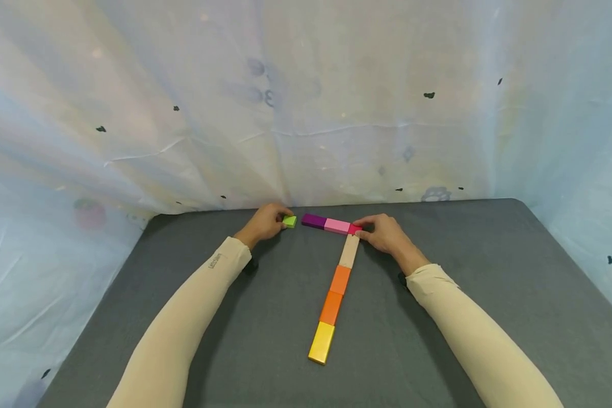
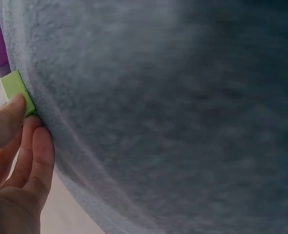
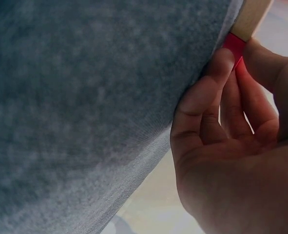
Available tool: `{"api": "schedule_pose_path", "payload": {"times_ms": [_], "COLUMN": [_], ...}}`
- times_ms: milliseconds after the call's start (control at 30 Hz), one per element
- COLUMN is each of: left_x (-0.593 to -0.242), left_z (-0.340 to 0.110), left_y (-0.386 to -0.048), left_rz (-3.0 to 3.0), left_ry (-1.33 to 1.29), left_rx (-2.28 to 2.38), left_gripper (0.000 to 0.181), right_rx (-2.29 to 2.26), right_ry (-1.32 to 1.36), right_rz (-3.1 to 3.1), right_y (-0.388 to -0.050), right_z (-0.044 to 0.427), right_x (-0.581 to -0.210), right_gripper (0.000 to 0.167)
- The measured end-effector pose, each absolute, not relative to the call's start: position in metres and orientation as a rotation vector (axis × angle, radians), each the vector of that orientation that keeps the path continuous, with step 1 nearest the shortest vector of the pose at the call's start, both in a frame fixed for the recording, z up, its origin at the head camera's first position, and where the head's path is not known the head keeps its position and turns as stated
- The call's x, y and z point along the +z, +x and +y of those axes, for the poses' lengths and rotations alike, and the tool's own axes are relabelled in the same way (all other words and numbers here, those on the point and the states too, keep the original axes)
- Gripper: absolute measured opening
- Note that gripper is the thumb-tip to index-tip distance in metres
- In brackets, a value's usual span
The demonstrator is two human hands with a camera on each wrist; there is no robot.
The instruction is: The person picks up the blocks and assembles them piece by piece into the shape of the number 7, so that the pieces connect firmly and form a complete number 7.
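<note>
My left hand (image 1: pixel 264 224) pinches a light green block (image 1: pixel 289 221) between thumb and fingers at the table's far side. A short gap separates it from a dark purple block (image 1: pixel 314 221) on its right. Beyond the purple one lie a pink block (image 1: pixel 338 226) and a red block (image 1: pixel 355 229), end to end in a row. My right hand (image 1: pixel 385 233) grips the red block, thumb and fingers on its sides; in the right wrist view the fingers partly cover the red block (image 3: pixel 235 45). A pale wooden block (image 1: pixel 349 251) meets the red one at the corner.
From the wooden block, two orange blocks (image 1: pixel 340 279) and a yellow block (image 1: pixel 321 342) continue the line towards me. All lie on a dark grey cloth-covered table (image 1: pixel 265 340). A pale plastic sheet (image 1: pixel 311 113) hangs behind the far edge and along both sides.
</note>
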State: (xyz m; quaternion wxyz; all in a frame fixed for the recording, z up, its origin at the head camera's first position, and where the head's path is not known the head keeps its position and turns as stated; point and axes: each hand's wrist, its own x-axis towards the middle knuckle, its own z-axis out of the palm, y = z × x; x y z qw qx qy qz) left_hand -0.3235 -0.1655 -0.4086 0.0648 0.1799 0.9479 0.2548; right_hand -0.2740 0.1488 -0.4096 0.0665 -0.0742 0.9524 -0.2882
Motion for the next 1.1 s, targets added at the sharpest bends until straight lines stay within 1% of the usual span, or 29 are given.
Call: {"api": "schedule_pose_path", "payload": {"times_ms": [433, 833, 1100], "left_x": [-0.414, -0.408, -0.407], "left_z": [-0.163, -0.160, -0.156], "left_y": [-0.337, -0.337, -0.335], "left_rz": [2.899, 2.884, 2.912], "left_ry": [0.629, 0.708, 0.689], "left_rx": [0.729, 0.783, 0.737], "left_gripper": [0.036, 0.034, 0.035], "right_rx": [-0.872, -0.859, -0.873], "right_ry": [-0.220, -0.246, -0.255], "right_rz": [2.862, 2.882, 2.879], "right_y": [-0.273, -0.273, -0.272], "right_z": [0.146, 0.146, 0.145], "right_x": [-0.411, -0.409, -0.408], "right_gripper": [0.037, 0.036, 0.036]}}
